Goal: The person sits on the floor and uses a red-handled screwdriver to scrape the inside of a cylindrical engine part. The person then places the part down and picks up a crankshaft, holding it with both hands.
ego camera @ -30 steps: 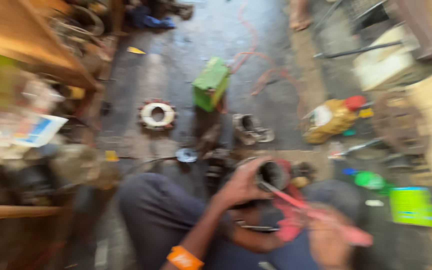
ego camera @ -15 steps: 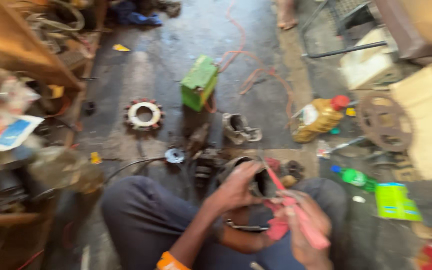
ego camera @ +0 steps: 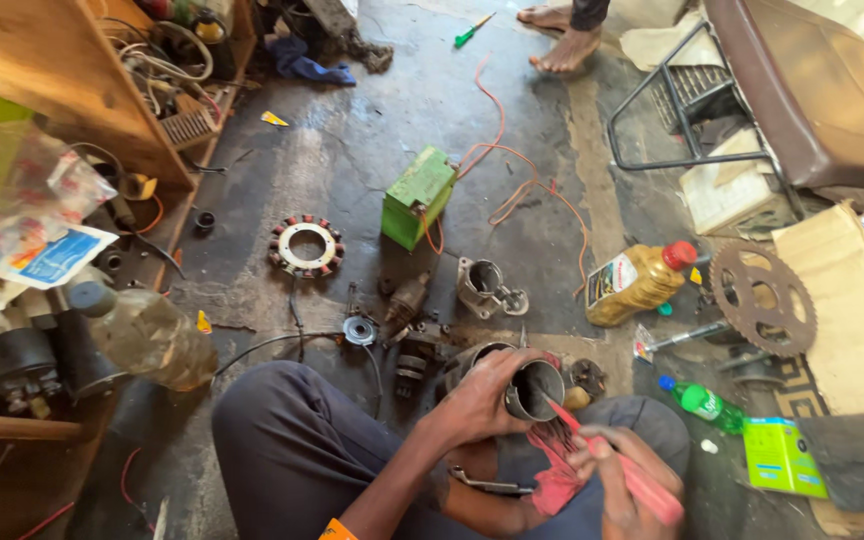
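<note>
- Head view looks down at a seated person whose left hand [ego camera: 477, 405] is wrapped around a dark metal cylinder housing [ego camera: 524, 385], fingers clamped over its near side, open mouth facing right.
- Right hand [ego camera: 624, 480] is closed on a pink-handled tool [ego camera: 620, 462]; its tip reaches up-left into the cylinder's mouth.
- A red rag [ego camera: 555, 465] lies on the lap just below the cylinder, between the two hands.
- A metal bracelet [ego camera: 487, 486] sits at the wrist; whose wrist cannot be told.
- Just far of the hands, small motor parts [ego camera: 410, 300] and a grey casting [ego camera: 482, 285] rest on the dark floor.
- Farther off: a ring-shaped stator [ego camera: 306, 245] to the left, a green box [ego camera: 417, 195] with orange wire [ego camera: 512, 180], a yellow oil bottle [ego camera: 637, 280] and a sprocket [ego camera: 762, 297] to the right.
- The tool's tip is hidden inside the cylinder; the handle end is cut off by the near edge.
- Another person's bare feet [ego camera: 564, 35] show at the far edge.
</note>
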